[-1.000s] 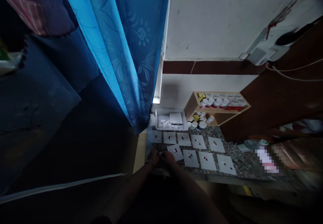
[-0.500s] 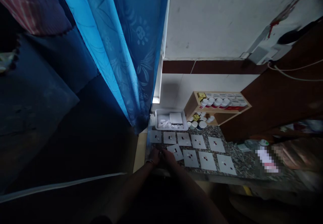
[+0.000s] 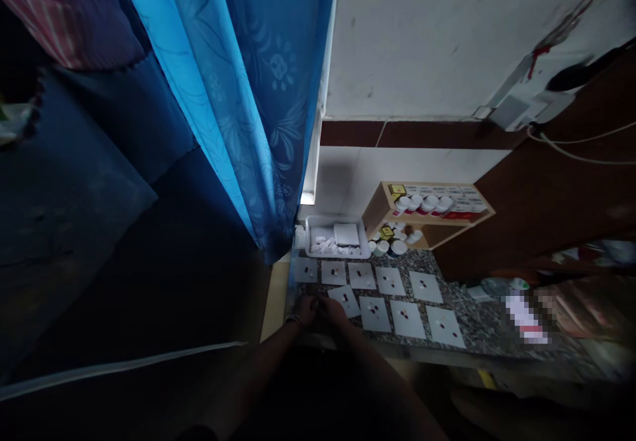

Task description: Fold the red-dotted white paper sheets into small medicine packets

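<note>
My left hand [image 3: 306,308] and my right hand [image 3: 332,310] meet over the near left part of the speckled stone counter [image 3: 477,325], fingers curled in and nearly touching. A small pale spot shows between the fingertips, too dim to name. Close by my right hand lies a tilted white paper square [image 3: 352,304] with a few dark pills on it. Several more paper squares, such as one in the front row [image 3: 381,322] and one in the back row [image 3: 397,289], lie in two rows, each bearing small red, dark and pale pills.
A white plastic tray [image 3: 366,250] of folded paper packets stands at the back, beside a wooden shelf [image 3: 373,206] with pill bottles [image 3: 426,205] and boxes. A blue curtain [image 3: 278,130] hangs on the left. Farther right are a plastic bottle [image 3: 495,287] and a blurred-out item.
My hands stay together in nearly the same place, with slight finger movement. The paper squares and pills have not visibly moved; the view has shifted a little.
</note>
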Action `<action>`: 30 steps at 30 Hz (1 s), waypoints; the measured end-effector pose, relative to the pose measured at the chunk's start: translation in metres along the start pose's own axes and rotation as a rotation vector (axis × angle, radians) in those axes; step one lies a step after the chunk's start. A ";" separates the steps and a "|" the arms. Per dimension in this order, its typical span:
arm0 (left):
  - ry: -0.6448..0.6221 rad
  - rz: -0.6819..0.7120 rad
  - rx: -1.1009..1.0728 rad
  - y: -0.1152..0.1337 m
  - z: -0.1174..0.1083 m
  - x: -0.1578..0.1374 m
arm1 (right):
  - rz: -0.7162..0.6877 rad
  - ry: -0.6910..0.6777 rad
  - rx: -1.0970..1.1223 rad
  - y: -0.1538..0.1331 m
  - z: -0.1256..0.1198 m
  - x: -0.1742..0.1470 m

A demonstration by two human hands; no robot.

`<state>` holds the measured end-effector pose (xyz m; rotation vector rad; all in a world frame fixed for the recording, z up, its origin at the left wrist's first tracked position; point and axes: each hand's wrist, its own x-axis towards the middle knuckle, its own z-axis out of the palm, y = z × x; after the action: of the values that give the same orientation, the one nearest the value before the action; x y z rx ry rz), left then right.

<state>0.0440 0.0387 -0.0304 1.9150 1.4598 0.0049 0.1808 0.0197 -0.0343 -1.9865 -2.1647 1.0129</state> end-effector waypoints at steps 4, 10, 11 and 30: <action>-0.093 -0.082 -0.044 -0.002 0.002 0.004 | 0.036 0.046 0.008 0.003 0.010 -0.002; -0.051 -0.193 -0.124 -0.003 0.002 0.005 | 0.084 0.051 0.024 0.000 0.013 -0.002; -0.046 -0.210 -0.133 -0.002 0.003 0.005 | 0.088 0.053 0.024 -0.001 0.013 -0.001; 0.000 -0.262 -0.214 0.003 0.010 0.008 | -0.160 0.040 -0.190 -0.004 0.014 -0.011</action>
<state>0.0531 0.0394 -0.0399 1.5444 1.6314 0.0381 0.1731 0.0035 -0.0390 -1.8471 -2.4325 0.7662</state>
